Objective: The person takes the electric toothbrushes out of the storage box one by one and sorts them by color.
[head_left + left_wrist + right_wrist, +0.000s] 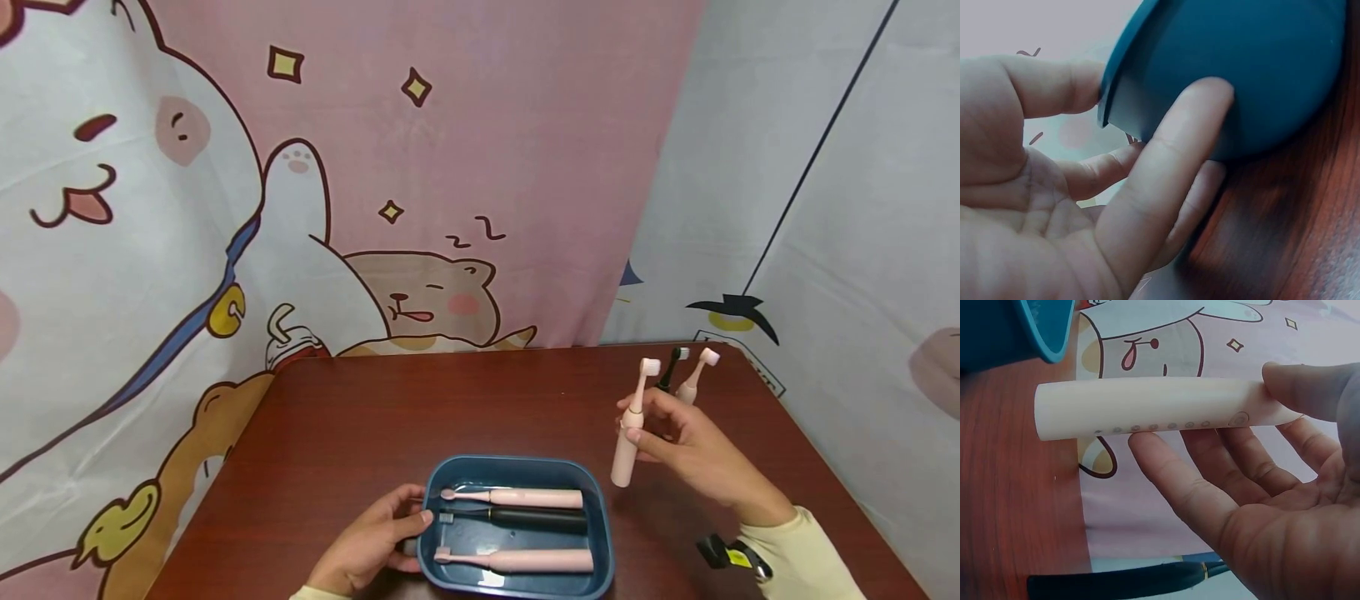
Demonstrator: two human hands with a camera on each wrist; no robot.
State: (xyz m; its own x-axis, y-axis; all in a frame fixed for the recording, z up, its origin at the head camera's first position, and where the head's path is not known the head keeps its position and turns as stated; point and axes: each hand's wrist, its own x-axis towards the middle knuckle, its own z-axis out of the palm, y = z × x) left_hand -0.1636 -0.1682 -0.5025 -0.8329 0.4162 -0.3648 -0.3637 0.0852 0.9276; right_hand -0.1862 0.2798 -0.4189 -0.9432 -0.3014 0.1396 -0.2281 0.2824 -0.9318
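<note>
My right hand [693,446] pinches a pale pink electric toothbrush [628,442] near its neck, head up, just right of the blue plastic bin [517,458]. In the right wrist view the toothbrush handle [1147,406] shows a row of small marks, and its brush head is out of sight. At the bin's left end my left hand [378,533] grips it, thumb at the rim and fingers against the outer wall [1272,81]. Inside the bin lie a slim pink toothbrush [536,498], a black toothbrush [536,520] and a thicker pink toothbrush [536,561], heads to the left.
Behind my right hand stand a black toothbrush [670,371] and another pink toothbrush [696,379], partly hidden by it. All sits on a dark reddish wooden table [360,417]. A cartoon-printed cloth [525,167] hangs along the far side. A dark strap [731,554] is by my right sleeve.
</note>
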